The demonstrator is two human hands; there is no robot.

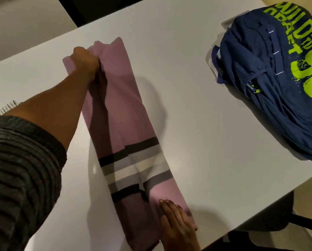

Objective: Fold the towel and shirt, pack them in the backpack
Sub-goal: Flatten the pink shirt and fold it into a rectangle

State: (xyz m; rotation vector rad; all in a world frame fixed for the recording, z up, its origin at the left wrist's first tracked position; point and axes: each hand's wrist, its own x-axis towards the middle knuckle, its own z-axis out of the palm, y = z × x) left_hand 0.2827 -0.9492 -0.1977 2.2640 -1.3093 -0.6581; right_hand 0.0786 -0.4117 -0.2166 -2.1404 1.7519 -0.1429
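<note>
A pink shirt [122,105] with black, grey and white stripes lies folded into a long narrow strip on the white table [196,87]. My left hand [85,60] grips the far end of the strip, fingers curled into the cloth. My right hand [177,223] presses flat on the near end, fingers straight. A navy backpack [271,84] with lime-green lettering lies on its side at the right of the table, apart from both hands. No towel is in view.
A spiral-bound notebook edge [4,109] shows at the left, partly behind my left arm. The table's right edge drops off near a dark chair [282,223] at the bottom right. A dark gap [90,8] runs past the table's far edge.
</note>
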